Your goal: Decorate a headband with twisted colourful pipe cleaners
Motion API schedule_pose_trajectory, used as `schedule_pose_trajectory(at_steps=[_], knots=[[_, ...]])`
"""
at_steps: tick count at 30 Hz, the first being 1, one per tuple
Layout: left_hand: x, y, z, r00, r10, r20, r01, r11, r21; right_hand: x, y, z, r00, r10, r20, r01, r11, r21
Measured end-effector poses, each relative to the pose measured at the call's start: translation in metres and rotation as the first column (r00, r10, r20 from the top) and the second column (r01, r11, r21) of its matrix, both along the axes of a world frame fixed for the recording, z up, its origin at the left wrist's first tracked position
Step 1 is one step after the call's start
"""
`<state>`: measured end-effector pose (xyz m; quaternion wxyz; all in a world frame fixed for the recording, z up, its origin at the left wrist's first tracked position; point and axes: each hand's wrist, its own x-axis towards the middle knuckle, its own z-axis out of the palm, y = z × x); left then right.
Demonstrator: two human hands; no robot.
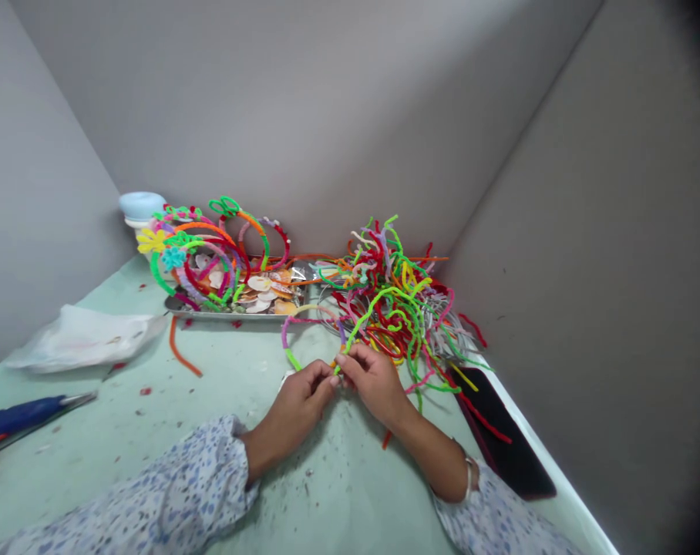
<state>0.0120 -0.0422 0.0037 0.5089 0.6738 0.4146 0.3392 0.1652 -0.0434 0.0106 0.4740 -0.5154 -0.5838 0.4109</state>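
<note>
Near the middle of the table, my left hand [305, 397] and my right hand [374, 383] meet with their fingertips pinched close together. Between them is the lower end of a multicoloured headband [286, 339] wrapped in purple, green, pink and orange fuzzy pipe cleaner. A bright green pipe cleaner [365, 316] rises from my right fingertips and curves up to the right. Its lower end passes between both thumbs and fingers, at the headband's end. The exact contact point is partly hidden by my fingers.
A tangled heap of pipe cleaners [393, 308] lies beyond my right hand, beside a dark phone [506, 439]. Behind stands a metal tray [240, 316] with shells and finished headbands [211, 239]. Leftward are a plastic bag [89, 339], blue-handled pliers [26, 416] and an orange pipe cleaner [182, 351].
</note>
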Motion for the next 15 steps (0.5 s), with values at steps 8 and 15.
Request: schedule_pose_trajectory(at_steps=[8, 15], knots=[[0.001, 0.002, -0.003, 1.0, 0.024, 0.01, -0.024, 0.999, -0.039, 0.0, 0.001, -0.015, 0.994, -0.065, -0.088, 0.064, 0.998, -0.007], [0.0, 0.003, -0.004, 1.0, 0.005, 0.021, -0.004, 0.999, -0.054, 0.002, 0.001, -0.017, 0.994, -0.052, -0.095, 0.054, 0.998, 0.021]])
